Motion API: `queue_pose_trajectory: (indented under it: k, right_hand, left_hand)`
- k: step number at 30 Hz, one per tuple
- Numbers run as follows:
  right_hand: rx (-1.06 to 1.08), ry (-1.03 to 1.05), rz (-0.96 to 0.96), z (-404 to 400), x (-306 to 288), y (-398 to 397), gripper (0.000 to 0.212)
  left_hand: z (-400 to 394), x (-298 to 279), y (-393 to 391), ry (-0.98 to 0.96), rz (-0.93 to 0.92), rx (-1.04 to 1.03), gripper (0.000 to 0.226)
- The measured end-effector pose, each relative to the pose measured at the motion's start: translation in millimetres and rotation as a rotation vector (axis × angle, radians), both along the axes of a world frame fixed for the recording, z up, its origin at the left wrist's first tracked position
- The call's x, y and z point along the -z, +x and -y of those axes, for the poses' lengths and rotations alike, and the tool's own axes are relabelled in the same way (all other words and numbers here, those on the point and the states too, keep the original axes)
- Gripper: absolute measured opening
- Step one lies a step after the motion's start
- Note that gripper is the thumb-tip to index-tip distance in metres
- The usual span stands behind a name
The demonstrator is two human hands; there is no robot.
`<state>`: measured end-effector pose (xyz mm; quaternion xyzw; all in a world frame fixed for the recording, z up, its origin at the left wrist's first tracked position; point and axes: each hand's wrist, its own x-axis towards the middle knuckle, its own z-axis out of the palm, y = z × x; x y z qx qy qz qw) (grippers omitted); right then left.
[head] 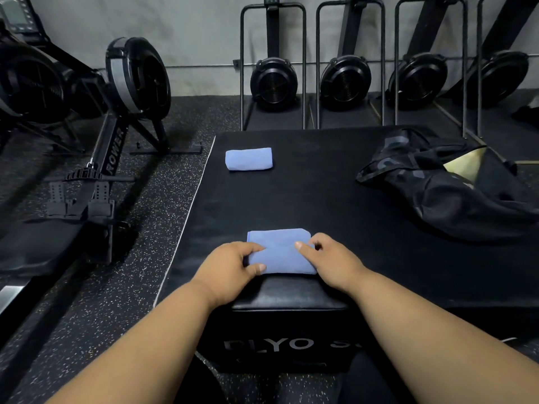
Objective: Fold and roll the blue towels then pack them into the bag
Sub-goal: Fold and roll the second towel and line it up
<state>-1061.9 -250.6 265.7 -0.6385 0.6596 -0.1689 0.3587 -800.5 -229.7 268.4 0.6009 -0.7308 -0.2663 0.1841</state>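
Bag (455, 191) of black fabric lies slumped on its side at the far right of the black padded worktop (335, 205), its mouth gaping toward the back and showing a pale yellowish lining; what it holds, if anything, cannot be made out. Faint grey lettering on its side is too dim to read. At the near edge of the worktop a folded blue towel (281, 252) lies flat, and both hands are on it: the left hand (233, 265) grips its left end with curled fingers (253, 247) and thumb, while the right hand (332, 258) pinches its right end, thumb laid on top. A second blue towel (248, 158), already rolled, sits well apart at the far left of the worktop. The front face of the box below reads "PLYO", the rest hidden by an arm. A rowing machine (113, 135) on the speckled floor (87, 301) to the left bears "ROWER" on its rail.
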Motion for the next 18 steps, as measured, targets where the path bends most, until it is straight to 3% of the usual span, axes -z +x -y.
queue_pose_trajectory:
  k: [4, 8, 10, 14, 18]
  right_hand:
    - [-0.036, -0.013, 0.104, -7.9, 5.3, -9.1, 0.030]
    - [-0.015, -0.039, 0.040, -5.5, 9.2, -8.3, 0.054]
    - [0.016, -0.068, -0.050, -1.9, 7.0, -2.0, 0.059]
    - [0.075, -0.034, -0.200, 12.9, 1.5, 8.9, 0.060]
    - [0.119, 0.092, -0.236, 37.0, 5.3, 12.3, 0.062]
  left_hand:
    - [30.1, -10.3, 5.1, 0.275, -0.061, 0.046, 0.018]
    - [50.8, -11.2, -0.7, 0.367, -0.026, 0.037, 0.030]
    - [53.9, -11.3, -7.7, 0.315, 0.021, -0.011, 0.031]
    - [48.9, -14.2, -17.3, 0.032, 0.025, -0.139, 0.013]
    - [39.8, -8.4, -12.3, -0.162, 0.035, -0.035, 0.018]
